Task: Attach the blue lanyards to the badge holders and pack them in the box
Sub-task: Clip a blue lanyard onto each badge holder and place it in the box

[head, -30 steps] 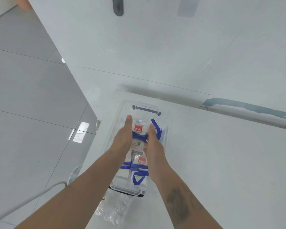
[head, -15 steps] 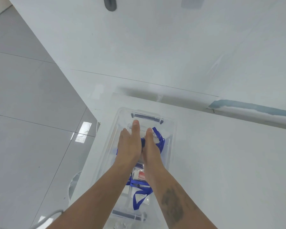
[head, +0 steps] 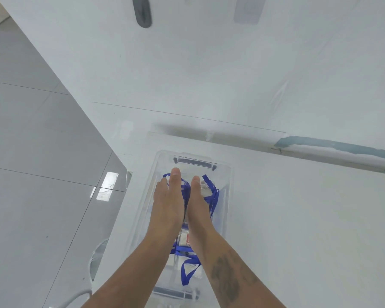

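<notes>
A clear plastic box (head: 228, 196) stands on the white table (head: 298, 218), its long side running away from me. My left hand (head: 168, 203) and my right hand (head: 198, 203) lie side by side inside its far half, thumbs straight, pressing down on a badge holder wound with a blue lanyard (head: 212, 194). Most of that holder is hidden under my hands. A second badge holder (head: 183, 240) with a red label lies in the near half between my forearms, its blue lanyard (head: 187, 270) looped toward me.
The box has dark latch handles at the far end (head: 195, 162) and the near end (head: 176, 293). The table's left edge runs close beside the box, with grey floor tiles (head: 42, 174) below. A teal strip (head: 333, 146) runs along the wall behind.
My hands carried the far badge holder forward and down into the box; its red label is now covered. They now lie close together, pressing on it.
</notes>
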`<act>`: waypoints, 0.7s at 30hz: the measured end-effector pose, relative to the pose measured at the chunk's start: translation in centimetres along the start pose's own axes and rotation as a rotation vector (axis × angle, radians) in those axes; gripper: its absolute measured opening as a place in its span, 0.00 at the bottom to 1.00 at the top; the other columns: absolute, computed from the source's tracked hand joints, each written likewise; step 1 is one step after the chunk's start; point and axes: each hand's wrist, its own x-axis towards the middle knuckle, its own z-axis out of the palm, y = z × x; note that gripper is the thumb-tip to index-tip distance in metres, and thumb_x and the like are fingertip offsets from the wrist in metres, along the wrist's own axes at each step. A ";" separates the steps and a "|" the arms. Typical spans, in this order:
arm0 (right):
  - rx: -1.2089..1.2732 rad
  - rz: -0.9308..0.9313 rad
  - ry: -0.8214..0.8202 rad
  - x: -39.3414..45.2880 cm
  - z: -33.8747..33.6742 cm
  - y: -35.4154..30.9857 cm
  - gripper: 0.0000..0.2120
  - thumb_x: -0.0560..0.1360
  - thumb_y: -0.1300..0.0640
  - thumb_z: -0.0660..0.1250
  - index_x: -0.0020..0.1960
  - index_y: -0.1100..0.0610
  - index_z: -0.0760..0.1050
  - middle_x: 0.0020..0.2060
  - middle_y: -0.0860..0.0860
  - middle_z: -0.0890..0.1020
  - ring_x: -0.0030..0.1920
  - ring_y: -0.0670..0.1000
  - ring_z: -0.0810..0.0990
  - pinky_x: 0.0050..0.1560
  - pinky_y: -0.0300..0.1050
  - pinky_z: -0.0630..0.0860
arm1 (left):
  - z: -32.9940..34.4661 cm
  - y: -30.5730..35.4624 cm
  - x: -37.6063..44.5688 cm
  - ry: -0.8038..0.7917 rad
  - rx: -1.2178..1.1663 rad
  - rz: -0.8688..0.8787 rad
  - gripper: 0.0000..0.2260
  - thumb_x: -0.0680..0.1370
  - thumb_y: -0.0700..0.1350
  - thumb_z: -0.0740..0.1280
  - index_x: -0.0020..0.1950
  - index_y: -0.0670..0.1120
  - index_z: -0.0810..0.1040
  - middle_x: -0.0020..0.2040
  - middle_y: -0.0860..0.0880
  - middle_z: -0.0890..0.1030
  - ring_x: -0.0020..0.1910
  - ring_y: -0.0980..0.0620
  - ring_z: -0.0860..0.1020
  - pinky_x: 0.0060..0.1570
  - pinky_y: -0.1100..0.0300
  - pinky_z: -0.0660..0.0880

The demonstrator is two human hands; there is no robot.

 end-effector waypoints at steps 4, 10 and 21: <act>-0.097 -0.044 -0.044 -1.5 -0.7 -1.1 0.20 0.81 0.41 0.57 0.47 0.54 0.80 0.26 0.43 0.83 0.25 0.41 0.81 0.32 0.37 0.76 | -1.0 0.5 -0.2 -0.036 -0.061 0.012 0.19 0.82 0.62 0.53 0.60 0.51 0.76 0.51 0.49 0.82 0.51 0.50 0.81 0.45 0.56 0.78; -0.204 -0.144 -0.103 -6.0 -2.8 -2.5 0.16 0.82 0.45 0.57 0.46 0.55 0.74 0.33 0.45 0.81 0.34 0.41 0.83 0.33 0.31 0.77 | -2.5 -0.2 -1.3 -0.052 0.014 0.256 0.19 0.81 0.62 0.54 0.66 0.55 0.74 0.63 0.53 0.79 0.60 0.53 0.77 0.56 0.57 0.75; -0.909 -0.840 0.291 -13.1 -12.5 -4.9 0.30 0.76 0.34 0.50 0.76 0.41 0.59 0.75 0.35 0.61 0.75 0.37 0.55 0.74 0.40 0.55 | -3.0 0.0 -4.2 0.042 0.566 0.922 0.28 0.80 0.62 0.56 0.77 0.52 0.61 0.79 0.55 0.57 0.78 0.54 0.54 0.75 0.50 0.59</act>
